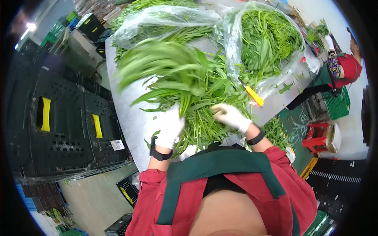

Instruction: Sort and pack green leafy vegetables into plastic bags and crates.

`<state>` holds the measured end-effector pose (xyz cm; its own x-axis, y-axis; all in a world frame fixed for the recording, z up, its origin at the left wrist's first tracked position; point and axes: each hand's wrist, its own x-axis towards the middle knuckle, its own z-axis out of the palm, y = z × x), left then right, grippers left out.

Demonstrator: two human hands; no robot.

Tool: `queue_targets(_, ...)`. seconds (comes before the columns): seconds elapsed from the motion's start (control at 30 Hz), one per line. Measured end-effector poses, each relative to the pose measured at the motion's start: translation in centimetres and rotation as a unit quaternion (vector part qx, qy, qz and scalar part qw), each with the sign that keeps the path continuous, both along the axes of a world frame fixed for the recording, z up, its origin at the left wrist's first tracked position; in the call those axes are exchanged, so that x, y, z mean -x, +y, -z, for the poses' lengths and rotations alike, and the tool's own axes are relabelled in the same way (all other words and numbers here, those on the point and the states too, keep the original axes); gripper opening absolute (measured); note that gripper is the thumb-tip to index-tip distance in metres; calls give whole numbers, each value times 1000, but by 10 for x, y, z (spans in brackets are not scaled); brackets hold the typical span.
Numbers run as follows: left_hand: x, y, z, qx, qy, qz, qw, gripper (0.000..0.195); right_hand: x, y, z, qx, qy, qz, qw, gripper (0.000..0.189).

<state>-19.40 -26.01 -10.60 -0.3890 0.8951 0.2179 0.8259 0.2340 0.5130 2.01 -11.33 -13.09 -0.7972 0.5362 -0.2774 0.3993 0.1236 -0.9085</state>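
Observation:
My left hand (171, 126), in a white glove, is closed around the stems of a bunch of long-leaved greens (165, 67), whose leaves blur with motion. My right hand (230, 116), also gloved in white, hovers at the right side of a pile of loose leafy stems (203, 121) on the metal table (127, 118). Its fingers are curled and partly blurred; no stem shows clearly in them. A knife with a yellow handle (254, 96) lies right of the pile, its blade partly over leaves. Behind it, an open clear plastic bag (233, 50) holds many more greens (262, 44).
Another plastic bag (165, 17) with greens lies at the table's far left. Dark crates with yellow handles (68, 129) are stacked at left. A co-worker (345, 67) stands at far right, holding greens. A red stool (319, 138) and cut greens (274, 129) are at right.

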Motion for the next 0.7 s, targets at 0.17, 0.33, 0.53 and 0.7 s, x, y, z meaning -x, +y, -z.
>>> queue_targets(0.17,-9,-14,14,-34,225,42,973,33,25,-57,21,422,170,-60,888,71)
queue_targets(0.33,-48,-9,-11,21,275,26,961,31,35,-49,13,495,278,-49,822,28)
queue_targets(0.53,-71,-13,-27,92,293,-48,951,39,35,-54,12,543,299,-30,784,26)
queue_targets(0.7,-85,-15,-29,73,275,-92,954,40,40,-59,8,556,332,-26,762,27)
